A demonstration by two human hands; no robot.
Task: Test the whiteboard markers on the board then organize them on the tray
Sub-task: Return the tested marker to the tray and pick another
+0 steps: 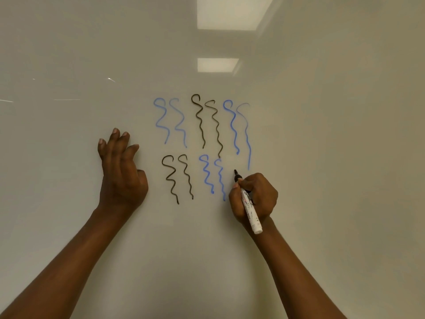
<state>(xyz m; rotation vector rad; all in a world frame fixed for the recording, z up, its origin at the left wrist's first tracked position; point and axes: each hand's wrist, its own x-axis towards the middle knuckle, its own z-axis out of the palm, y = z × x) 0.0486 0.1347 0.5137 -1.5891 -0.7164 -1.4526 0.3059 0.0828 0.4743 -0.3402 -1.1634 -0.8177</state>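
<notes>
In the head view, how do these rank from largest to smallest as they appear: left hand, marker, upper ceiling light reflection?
1. Upper ceiling light reflection, though cut off by the frame.
2. Left hand.
3. Marker, partly hidden in the right hand.

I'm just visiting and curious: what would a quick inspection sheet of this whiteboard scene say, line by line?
Surface: whiteboard, glossy, reflecting ceiling lights.
Job's things: marker, uncapped, dark tip pointing up close to the board; blue squiggles and black squiggles in pairs, two rows. Tray not in view.
Clutter: nothing seen.
Hands: right hand has its fingers closed around the marker; left hand empty, fingers loosely spread near the board.
Cables: nothing seen.
Surroundings: only the reflected lights.
</notes>
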